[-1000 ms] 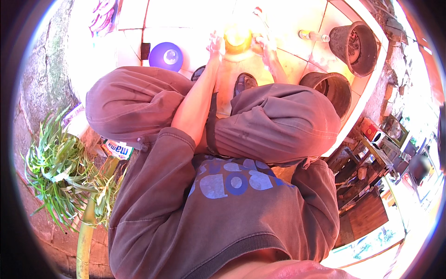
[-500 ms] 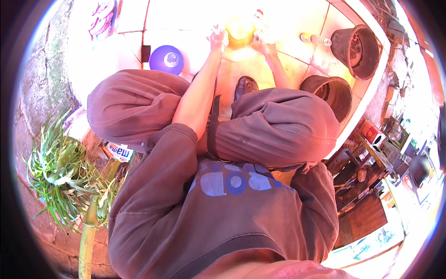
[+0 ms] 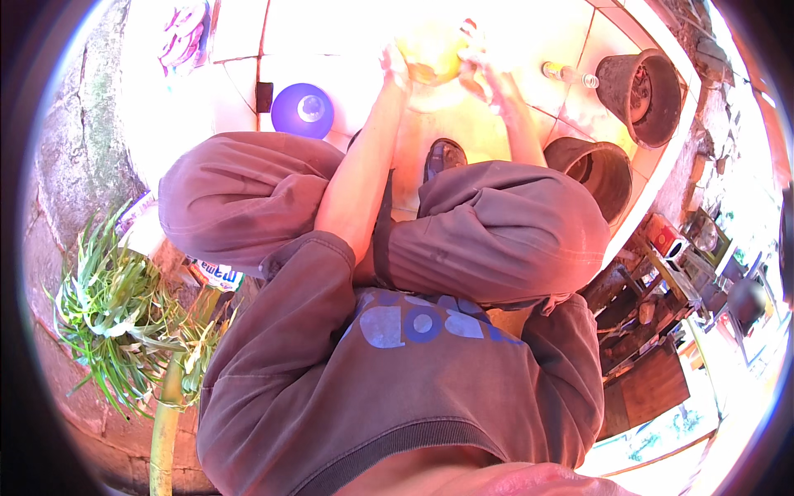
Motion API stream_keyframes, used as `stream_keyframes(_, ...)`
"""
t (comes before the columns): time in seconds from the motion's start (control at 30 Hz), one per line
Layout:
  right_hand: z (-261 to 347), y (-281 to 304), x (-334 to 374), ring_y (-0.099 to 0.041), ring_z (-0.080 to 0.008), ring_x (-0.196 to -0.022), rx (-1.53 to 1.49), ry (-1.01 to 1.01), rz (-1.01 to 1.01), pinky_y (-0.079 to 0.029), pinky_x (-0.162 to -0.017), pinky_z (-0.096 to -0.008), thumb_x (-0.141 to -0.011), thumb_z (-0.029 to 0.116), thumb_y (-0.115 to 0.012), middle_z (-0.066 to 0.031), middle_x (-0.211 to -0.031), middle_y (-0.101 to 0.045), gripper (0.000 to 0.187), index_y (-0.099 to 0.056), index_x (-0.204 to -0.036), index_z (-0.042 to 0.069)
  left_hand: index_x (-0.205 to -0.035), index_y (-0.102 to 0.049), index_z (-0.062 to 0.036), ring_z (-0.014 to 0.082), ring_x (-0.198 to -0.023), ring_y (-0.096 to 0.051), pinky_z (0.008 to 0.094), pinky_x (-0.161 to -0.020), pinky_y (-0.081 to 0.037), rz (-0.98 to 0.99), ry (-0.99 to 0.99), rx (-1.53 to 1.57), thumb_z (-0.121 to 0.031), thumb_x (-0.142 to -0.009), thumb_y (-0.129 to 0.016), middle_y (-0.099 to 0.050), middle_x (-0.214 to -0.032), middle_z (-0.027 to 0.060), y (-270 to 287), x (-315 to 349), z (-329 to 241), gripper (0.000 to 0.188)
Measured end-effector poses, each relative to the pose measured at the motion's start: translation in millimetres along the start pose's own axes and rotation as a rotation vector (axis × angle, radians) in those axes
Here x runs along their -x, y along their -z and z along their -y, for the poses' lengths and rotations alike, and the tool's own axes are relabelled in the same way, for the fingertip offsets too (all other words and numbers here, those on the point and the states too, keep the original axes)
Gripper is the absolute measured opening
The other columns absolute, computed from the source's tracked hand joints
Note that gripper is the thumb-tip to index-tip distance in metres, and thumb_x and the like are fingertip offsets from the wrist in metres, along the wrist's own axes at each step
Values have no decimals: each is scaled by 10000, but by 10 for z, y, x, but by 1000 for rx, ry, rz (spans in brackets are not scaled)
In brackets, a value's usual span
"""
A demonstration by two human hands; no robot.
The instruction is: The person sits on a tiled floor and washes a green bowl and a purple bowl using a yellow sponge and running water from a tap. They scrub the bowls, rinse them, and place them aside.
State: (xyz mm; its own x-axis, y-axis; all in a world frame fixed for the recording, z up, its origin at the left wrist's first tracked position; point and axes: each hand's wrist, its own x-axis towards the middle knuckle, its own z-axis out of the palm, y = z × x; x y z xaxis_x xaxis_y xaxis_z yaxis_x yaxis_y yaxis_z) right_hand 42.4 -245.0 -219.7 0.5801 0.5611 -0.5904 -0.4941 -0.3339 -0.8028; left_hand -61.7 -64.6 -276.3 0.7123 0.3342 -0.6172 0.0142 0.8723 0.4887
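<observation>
Head view: yellow bowl (image 3: 432, 64) between the hands at upper centre

Much of the upper frame is washed out by glare, and the yellow bowl is seen near the top edge, over pale floor tiles (image 3: 289, 33). At its left edge the left hand (image 3: 395, 68) is placed, seemingly touching it. By its right edge the right hand (image 3: 484, 76) is held with the fingers bent. The hands are kept apart, with the bowl between them; whether either is closed on it cannot be told, as the fingertips are bleached by light.

Left of the left hand, a blue round thing (image 3: 302, 124) is seen on the tiles. A clear bottle (image 3: 571, 74) is laid on its side at upper right, just beside a dark pot (image 3: 616, 87) that is tilted; below that, a second pot (image 3: 566, 155) is partly covered by the right knee (image 3: 554, 223). A dark shoe (image 3: 445, 157) is shown below the bowl. At left, long green leaves (image 3: 107, 322) are spread near a printed packet (image 3: 219, 275). A red box (image 3: 664, 237) is seen at right.
</observation>
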Motion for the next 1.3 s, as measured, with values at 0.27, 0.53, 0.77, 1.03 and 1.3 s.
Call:
stream_keyframes(0.27, 1460, 216, 576, -659, -335, -919, 1150, 1195, 114, -552, -822, -418, -829, 145, -775, -133, -1092, -701, 240, -722, -1041, 46, -1417, -523, -31, 307, -1228, -623, 515, -1037, -521, 409, -19, -30, -606, -955, -561, -634, -1348, 139, -658, -11, -650, 739)
stream_keyframes(0.53, 3089, 82, 1308, -518, -147, -649, 397, 737, -52, -423, -596, -288, -904, 122, -630, -49, -836, -557, 182, -596, -1063, 42, -1507, -433, -4, 318, -1231, -587, 429, -1059, -469, 336, -241, -344, -405, -985, -599, -572, -1358, 202, -1625, 501, -1531, 679)
stream_keyframes(0.77, 3285, -511, 1051, -581, -260, -819, 694, 1281, -475, -475, -736, -373, -873, 156, -657, -126, -900, -539, 298, -540, -1121, 39, -1431, -515, 16, 191, -1036, -673, 317, -863, -565, 305, -668, -707, -390, -1047, -535, -673, -1223, 113, -2017, 582, -1926, 559)
stream_keyframes(1.03, 2997, -482, 942, -614, -398, -1021, 1133, 911, 98, -497, -877, -462, -837, 213, -706, -230, -1081, -637, 345, -637, -1100, 1, -1303, -630, -8, 207, -1029, -688, 324, -894, -574, 497, -487, -134, -308, -1032, -535, -711, -1166, 103, -1911, 642, -1664, 416)
stream_keyframes(1.3, 2817, -572, 844, -652, -406, -851, 1109, 869, -87, -513, -789, -463, -866, 206, -666, -236, -949, -678, 300, -633, -1096, 16, -1238, -661, -23, 282, -971, -705, 386, -836, -586, 411, -578, -338, -265, -937, -618, -722, -1100, 151, -1968, 555, -1472, 389)
